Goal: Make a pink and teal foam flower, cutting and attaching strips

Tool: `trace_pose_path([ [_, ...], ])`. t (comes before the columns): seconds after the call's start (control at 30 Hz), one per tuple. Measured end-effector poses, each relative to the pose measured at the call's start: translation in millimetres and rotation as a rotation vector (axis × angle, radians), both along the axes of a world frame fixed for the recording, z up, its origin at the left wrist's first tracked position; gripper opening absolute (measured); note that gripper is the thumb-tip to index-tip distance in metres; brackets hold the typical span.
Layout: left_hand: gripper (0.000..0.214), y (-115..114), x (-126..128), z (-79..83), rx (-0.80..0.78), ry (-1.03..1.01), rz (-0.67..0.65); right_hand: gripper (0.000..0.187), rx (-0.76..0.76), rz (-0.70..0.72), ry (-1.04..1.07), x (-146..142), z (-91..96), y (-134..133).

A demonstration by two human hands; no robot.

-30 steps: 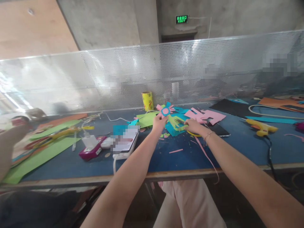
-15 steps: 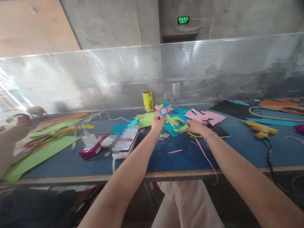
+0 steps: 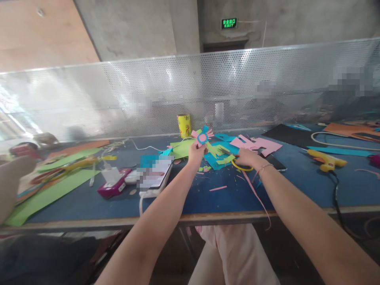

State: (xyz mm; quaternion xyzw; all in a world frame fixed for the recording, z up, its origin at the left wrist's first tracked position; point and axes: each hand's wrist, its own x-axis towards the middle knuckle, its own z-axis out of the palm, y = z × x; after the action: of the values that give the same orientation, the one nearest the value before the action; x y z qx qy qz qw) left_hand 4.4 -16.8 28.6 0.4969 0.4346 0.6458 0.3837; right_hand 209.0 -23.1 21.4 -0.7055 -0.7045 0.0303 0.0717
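Note:
In my left hand (image 3: 197, 153) is a paper flower (image 3: 203, 137) with pink, blue and green petals and a blue ring round its pink centre. The hand pinches it from below, above the table. My right hand (image 3: 247, 157) lies low over the paper scraps, its fingers closed round a handle of the scissors (image 3: 244, 168). One yellow handle loop shows under the hand, and the dark blades point left over a cut green paper piece (image 3: 218, 150). Blue paper (image 3: 216, 161) lies beneath, and cut pink paper (image 3: 268, 145) is beyond the right hand.
A phone (image 3: 157, 174) rests on a white device at the left, beside a purple power strip (image 3: 114, 184). A yellow tape roll (image 3: 184, 126) stands before the perforated screen (image 3: 166, 95). At the right lies a yellow glue gun (image 3: 326, 160) with its cable. Green sheets (image 3: 59, 194) lie far left.
My right hand has moved slightly right, from the green paper onto the scissors' handle. The flower stays in my left hand, turned a little. At the far left, another person's arm has drawn back.

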Motion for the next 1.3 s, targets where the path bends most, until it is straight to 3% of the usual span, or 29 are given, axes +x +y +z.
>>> trace_pose_path([
  [0.13,0.007,0.7,-1.2,-1.8,0.014,0.006,-0.015,0.051,0.037,-0.032,0.041,-0.5,-0.5,-0.9],
  [0.3,0.01,1.6,-2.5,-2.8,0.022,0.004,-0.011,0.046,0.167,-0.084,0.191,0.7,3.2,0.4],
  [0.4,0.011,1.7,-2.5,-1.8,0.019,-0.008,0.003,0.04,0.341,-0.086,0.376,-0.5,5.7,2.4],
  [0.5,0.011,0.0,-1.5,0.4,0.029,-0.042,-0.005,0.041,0.452,0.032,0.685,-9.7,7.7,1.3],
  [0.63,0.01,-4.6,1.7,3.5,0.016,-0.045,-0.038,0.05,0.321,0.163,1.064,-28.5,6.2,-2.1],
  [0.7,0.011,-6.7,3.4,4.4,0.004,-0.034,-0.072,0.052,0.273,0.223,1.147,-34.5,3.6,-2.3],
  [1.13,0.016,-2.5,6.6,-1.8,0.023,-0.041,-0.173,0.057,0.212,0.313,1.101,-34.3,-3.4,0.2],
  [1.3,0.018,-7.3,9.1,2.5,0.009,-0.116,-0.195,0.056,0.193,0.347,1.2,-42.3,0.0,-8.6],
])
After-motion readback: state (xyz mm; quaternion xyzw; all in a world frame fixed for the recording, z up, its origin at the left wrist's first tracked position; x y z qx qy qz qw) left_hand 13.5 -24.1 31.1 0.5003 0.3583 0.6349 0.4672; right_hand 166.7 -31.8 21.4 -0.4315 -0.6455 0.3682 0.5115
